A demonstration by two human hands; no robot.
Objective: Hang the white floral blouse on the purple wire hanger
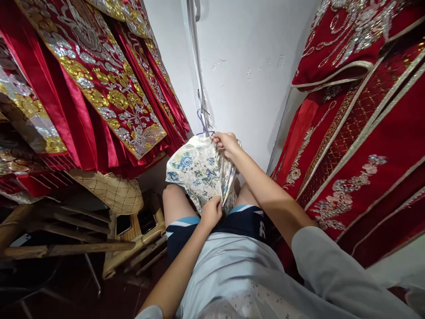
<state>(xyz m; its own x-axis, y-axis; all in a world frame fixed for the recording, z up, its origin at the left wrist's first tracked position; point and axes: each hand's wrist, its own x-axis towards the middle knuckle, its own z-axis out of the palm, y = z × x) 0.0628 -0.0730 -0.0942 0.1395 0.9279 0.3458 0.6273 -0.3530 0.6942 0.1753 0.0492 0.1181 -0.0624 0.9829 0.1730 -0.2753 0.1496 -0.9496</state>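
Observation:
A white blouse with blue flowers (195, 167) hangs from a thin purple-blue hanger (200, 122) in front of my knees. My right hand (226, 144) pinches the blouse's edge near the collar, just below the hanger. Lower down, my left hand (211, 212) is closed on the front edge of the same blouse. Between the two hands the front edge runs in a nearly straight line. Part of the blouse's right side is hidden behind my right hand and forearm.
Red embroidered garments (116, 97) with gold and silver sequins hang at the left. More red beaded garments (352, 177) hang at the right. A bamboo chair (66, 250) stands at lower left, with a phone (123, 224) on a wooden surface. A white wall (249, 40) lies ahead.

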